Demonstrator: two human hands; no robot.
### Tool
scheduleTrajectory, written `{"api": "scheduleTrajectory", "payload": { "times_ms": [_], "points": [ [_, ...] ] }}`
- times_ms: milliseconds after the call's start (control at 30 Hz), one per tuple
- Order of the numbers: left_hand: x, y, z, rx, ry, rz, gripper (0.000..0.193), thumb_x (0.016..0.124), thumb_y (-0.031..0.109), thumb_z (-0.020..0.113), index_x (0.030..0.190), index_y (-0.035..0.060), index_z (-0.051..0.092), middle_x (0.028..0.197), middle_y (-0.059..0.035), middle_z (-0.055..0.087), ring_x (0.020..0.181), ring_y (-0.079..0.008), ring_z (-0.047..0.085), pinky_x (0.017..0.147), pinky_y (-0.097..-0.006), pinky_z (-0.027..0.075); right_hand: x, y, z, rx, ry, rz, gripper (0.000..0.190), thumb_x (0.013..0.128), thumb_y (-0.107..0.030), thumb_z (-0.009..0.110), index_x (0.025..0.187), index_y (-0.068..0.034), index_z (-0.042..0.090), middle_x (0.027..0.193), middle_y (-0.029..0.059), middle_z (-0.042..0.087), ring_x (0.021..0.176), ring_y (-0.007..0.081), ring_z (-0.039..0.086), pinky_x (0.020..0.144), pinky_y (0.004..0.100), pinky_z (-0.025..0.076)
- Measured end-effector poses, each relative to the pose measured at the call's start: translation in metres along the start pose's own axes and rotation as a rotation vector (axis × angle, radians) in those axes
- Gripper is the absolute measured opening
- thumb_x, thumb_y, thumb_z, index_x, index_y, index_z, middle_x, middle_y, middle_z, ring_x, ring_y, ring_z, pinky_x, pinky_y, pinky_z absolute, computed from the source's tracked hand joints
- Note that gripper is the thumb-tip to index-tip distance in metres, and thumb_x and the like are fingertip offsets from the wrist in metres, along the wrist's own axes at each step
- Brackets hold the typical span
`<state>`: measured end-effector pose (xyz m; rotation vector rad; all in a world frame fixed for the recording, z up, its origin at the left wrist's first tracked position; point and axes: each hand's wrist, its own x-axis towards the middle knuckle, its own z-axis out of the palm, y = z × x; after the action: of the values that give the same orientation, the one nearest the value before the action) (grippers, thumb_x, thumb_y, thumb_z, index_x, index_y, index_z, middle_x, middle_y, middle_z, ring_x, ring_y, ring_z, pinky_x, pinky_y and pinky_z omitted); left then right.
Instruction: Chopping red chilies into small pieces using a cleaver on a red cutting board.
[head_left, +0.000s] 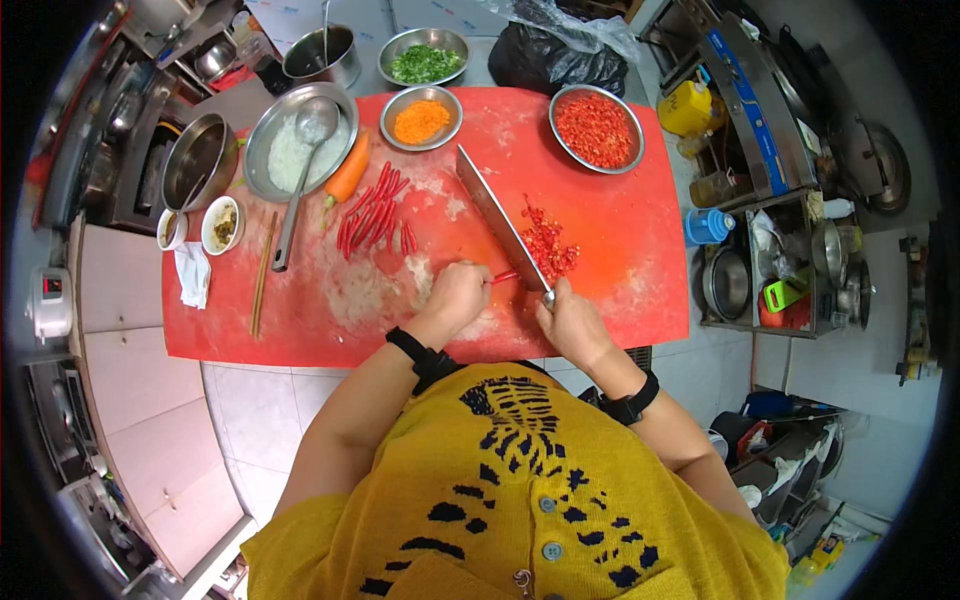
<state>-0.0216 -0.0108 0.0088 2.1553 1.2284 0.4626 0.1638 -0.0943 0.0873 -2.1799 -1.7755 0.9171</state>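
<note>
My right hand (573, 324) is closed around the handle of a cleaver (496, 217), whose broad blade stands on edge on the red cutting board (630, 292). In my left hand (459, 297) are red chili peppers (505, 277), their tips reaching to the near end of the blade. A pile of chopped red chili (550, 244) lies right of the cleaver. Several whole red chilies (375, 214) rest on the board to the left. At the back right sits a metal bowl of chopped chili (596, 130). My left fingertips are mostly hidden.
Along the back are a bowl of chopped orange food (421, 121), a bowl of chopped greens (424, 63) and a black plastic bag (556, 64). A carrot (349, 169), a ladle (296, 199) in a metal basin (262, 180), chopsticks (262, 277) and small white bowls (223, 225) occupy the left.
</note>
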Motion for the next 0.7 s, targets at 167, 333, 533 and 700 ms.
{"api": "scheduleTrajectory", "payload": {
  "times_ms": [167,333,533,700],
  "points": [
    [0.002,-0.002,0.002,0.016,0.011,-0.007,0.008,0.074,0.008,0.064,0.078,0.0033,0.069,0.078,-0.0185,0.066,0.074,-0.0361,0.064,0.071,-0.0438,0.053,0.010,0.004,-0.013,0.045,0.005,-0.115,0.033,0.091,-0.025,0.056,0.099,0.005,0.045,0.078,0.0318,0.062,0.075,0.0492,0.060,0.068,0.0537,0.049],
    [-0.001,0.001,0.007,0.012,0.038,0.006,0.006,0.073,0.007,0.064,0.076,0.0030,0.066,0.077,-0.0182,0.065,0.072,-0.0363,0.064,0.069,-0.0446,0.053,-0.001,-0.003,0.003,-0.056,0.009,0.023,0.033,0.090,-0.026,0.056,0.098,0.005,0.046,0.079,0.0314,0.062,0.075,0.0481,0.061,0.068,0.0533,0.049],
    [-0.002,0.002,0.006,0.062,0.046,0.043,0.006,0.074,0.008,0.062,0.076,0.0022,0.064,0.076,-0.0180,0.063,0.072,-0.0366,0.063,0.068,-0.0457,0.052,0.010,-0.004,-0.020,0.040,-0.023,-0.091,0.032,0.090,-0.025,0.055,0.098,0.005,0.047,0.078,0.0313,0.063,0.075,0.0484,0.061,0.070,0.0544,0.049],
    [-0.003,0.006,0.006,0.033,0.020,0.063,0.008,0.075,0.007,0.059,0.074,-0.0002,0.060,0.078,-0.0220,0.061,0.075,-0.0404,0.062,0.070,-0.0493,0.051,-0.005,-0.006,-0.005,-0.036,-0.027,0.006,0.033,0.090,-0.026,0.055,0.097,0.005,0.047,0.078,0.0314,0.062,0.076,0.0485,0.061,0.071,0.0541,0.049]
  ]
}}
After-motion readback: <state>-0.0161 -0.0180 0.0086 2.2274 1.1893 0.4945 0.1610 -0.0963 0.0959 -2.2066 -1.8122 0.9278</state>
